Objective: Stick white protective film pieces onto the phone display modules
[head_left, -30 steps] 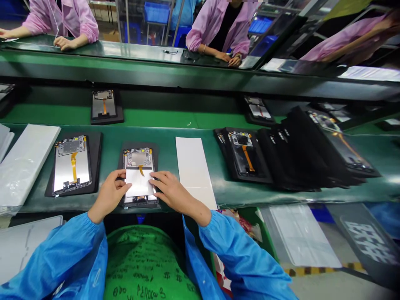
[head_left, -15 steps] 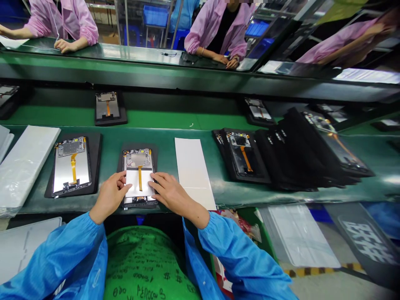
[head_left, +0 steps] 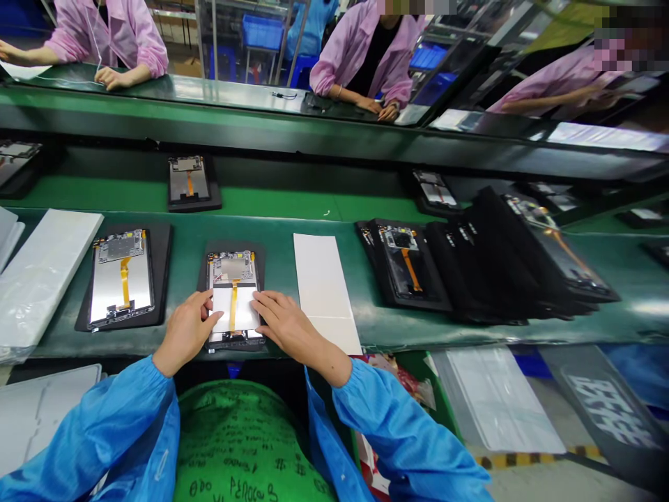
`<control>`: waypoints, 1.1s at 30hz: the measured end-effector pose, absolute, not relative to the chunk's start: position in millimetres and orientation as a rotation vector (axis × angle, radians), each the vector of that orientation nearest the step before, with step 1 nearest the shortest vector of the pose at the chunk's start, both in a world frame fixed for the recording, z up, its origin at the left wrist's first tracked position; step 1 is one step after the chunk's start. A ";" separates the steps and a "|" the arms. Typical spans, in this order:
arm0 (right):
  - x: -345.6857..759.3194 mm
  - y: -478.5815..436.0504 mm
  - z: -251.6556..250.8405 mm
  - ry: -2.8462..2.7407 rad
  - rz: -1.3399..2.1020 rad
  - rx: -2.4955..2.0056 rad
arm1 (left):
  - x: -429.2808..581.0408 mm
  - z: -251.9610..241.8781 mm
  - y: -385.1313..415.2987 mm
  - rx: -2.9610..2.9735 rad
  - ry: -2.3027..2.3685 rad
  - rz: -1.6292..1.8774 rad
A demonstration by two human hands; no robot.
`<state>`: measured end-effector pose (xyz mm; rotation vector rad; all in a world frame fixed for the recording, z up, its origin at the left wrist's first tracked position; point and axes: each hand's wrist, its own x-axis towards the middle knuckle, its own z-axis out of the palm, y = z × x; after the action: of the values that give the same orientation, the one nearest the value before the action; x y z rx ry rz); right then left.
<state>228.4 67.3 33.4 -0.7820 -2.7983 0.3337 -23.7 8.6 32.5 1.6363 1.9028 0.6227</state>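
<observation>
An opened tablet (head_left: 233, 265), its circuit board showing at the far end, lies on a dark foam pad in front of me. A flat silver-white battery (head_left: 222, 307) with a black strip along its top rests in it, and an orange ribbon cable (head_left: 233, 307) runs over the battery. My left hand (head_left: 188, 328) grips the battery's left edge, thumb on its face. On the opposite edge, the fingers of my right hand (head_left: 285, 324) press from the right. The fingertips' undersides are hidden. Left of this stands another opened tablet (head_left: 122, 279), with its ribbon cable exposed.
A white card stack (head_left: 324, 286) lies right of my hand. Farther right, several tablets (head_left: 410, 265) and black foam pads (head_left: 486, 265) lean in a row. White wrapped packs (head_left: 47, 272) are at left. Behind runs a green belt (head_left: 293, 199) carrying tablets; people in pink sit beyond.
The battery's lower edge has settled down onto the tablet, and more of the ribbon cable's lower end shows. Both hands stay at its sides. A tablet on the back belt has shifted slightly right.
</observation>
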 end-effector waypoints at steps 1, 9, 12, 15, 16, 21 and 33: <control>228.4 67.4 33.4 -2.800 0.335 -0.783 | -23.5 33.2 8.5 1.651 1.903 0.612; 228.7 68.3 34.8 -2.833 0.354 -0.785 | -24.8 31.0 9.1 1.727 1.874 0.607; 228.4 68.3 35.3 -2.838 0.350 -0.781 | -25.3 30.2 9.5 1.746 1.862 0.602; 227.7 68.0 35.5 -2.851 0.324 -0.784 | -25.2 30.8 9.8 1.759 1.854 0.600; 227.5 67.9 35.6 -2.856 0.315 -0.785 | -25.1 31.1 9.9 1.765 1.854 0.597; 226.6 67.6 35.9 -2.866 0.286 -0.790 | -24.4 29.8 11.3 1.800 1.860 0.570; 227.3 54.5 26.5 -2.659 0.447 -0.998 | -29.3 19.0 -1.8 1.894 2.227 0.508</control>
<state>227.3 54.5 26.5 -0.9976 -2.6586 0.4475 -29.3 -1.8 19.0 1.8944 2.2272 0.5077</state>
